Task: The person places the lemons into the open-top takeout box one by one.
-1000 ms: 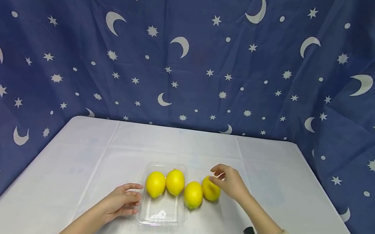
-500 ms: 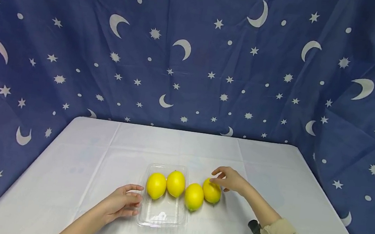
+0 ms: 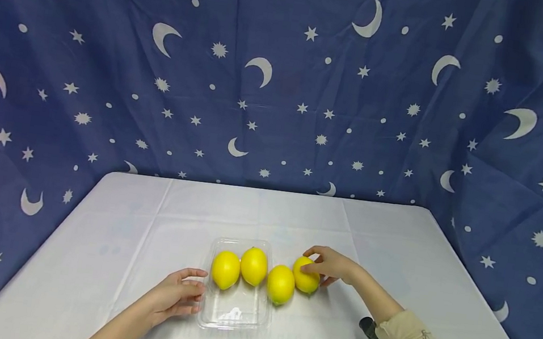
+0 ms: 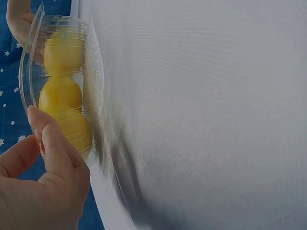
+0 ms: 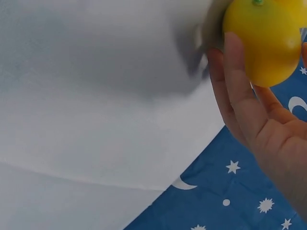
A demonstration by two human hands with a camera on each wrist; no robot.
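Note:
A clear plastic tray (image 3: 232, 314) lies on the table with a lemon (image 3: 225, 270) and a second lemon (image 3: 254, 266) in its far half. My left hand (image 3: 180, 296) holds the tray's left rim; in the left wrist view its fingers (image 4: 53, 143) meet the clear edge. Just outside the right rim lies a third lemon (image 3: 280, 285). Beside that one, the rightmost lemon (image 3: 306, 277) sits within my right hand (image 3: 335, 265), thumb at its near side and fingers around its far and right sides. The right wrist view shows this lemon (image 5: 263, 45) between the curved fingers.
A white cloth covers the table (image 3: 142, 215). Behind and along both sides hangs a blue curtain (image 3: 283, 79) with moons and stars. A dark device (image 3: 369, 329) sits at the right wrist, by the beige sleeve.
My right hand has come down from above the rightmost lemon, and its fingers have closed in around it. The left hand and the tray stay in place.

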